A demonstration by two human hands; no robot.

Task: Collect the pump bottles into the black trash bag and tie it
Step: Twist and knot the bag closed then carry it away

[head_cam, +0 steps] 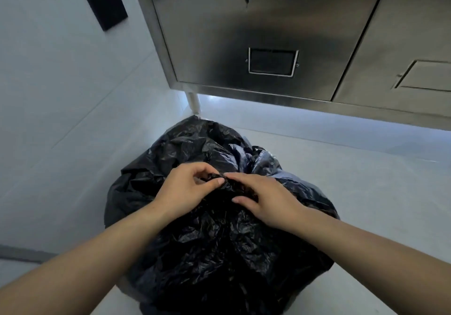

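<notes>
The black trash bag (219, 253) sits on the floor (366, 192), in the corner between the wall (61, 95) and the steel cabinet (244, 33). It bulges on every side. No pump bottles are visible; judging by the bulk, they are inside, but the plastic hides them.

Your left hand (185, 187) pinches a gathered twist of the bag's mouth between thumb and forefinger. This is a narrow grip, closed on plastic and placed at the top centre to hold the neck bunched. Your right hand (263, 200) lies over the same gather, forefinger touching the twist and thumb spread on the film below. I cannot tell whether its grip clasps the plastic or merely presses it down.

Both hands meet at one point, likely because a knot needs the slack drawn together there.

Assessment: collecting appears finished. Tying is in hand, with no completed knot shown.
</notes>
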